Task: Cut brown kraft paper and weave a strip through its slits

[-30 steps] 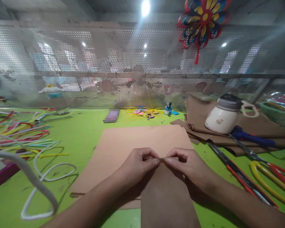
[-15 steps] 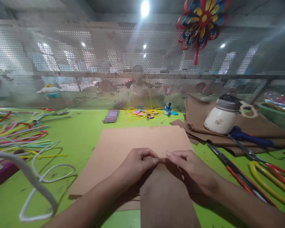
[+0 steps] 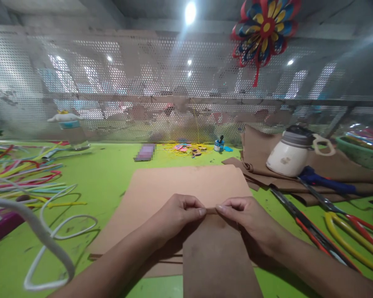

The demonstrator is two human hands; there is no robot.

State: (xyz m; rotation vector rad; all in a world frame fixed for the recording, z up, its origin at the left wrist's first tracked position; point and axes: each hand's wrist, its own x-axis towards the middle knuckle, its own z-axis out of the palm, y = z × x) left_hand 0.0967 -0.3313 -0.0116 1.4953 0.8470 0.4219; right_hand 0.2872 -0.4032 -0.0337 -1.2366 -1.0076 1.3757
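A strip of dark brown sheet material, paper or thin leather, runs from my fingers toward the bottom of the view. Its far edge is turned over into a narrow fold. My left hand pinches this folded edge at its left end, thumb against fingers. At the right end my right hand pinches the same edge. Between the two thumbs a short length of the fold shows. Beneath lies a lighter tan board, its sheets stacked on the green table.
On the right lie scissors with yellow and red handles, an orange-edged cutter-like tool and folded brown sheets under a white mug. A white cord and colourful strips are left; a small blue bottle stands behind.
My right thumb has drawn down closer onto the folded edge, and more of the fold shows between my hands. Otherwise both hands stay nearly in place.
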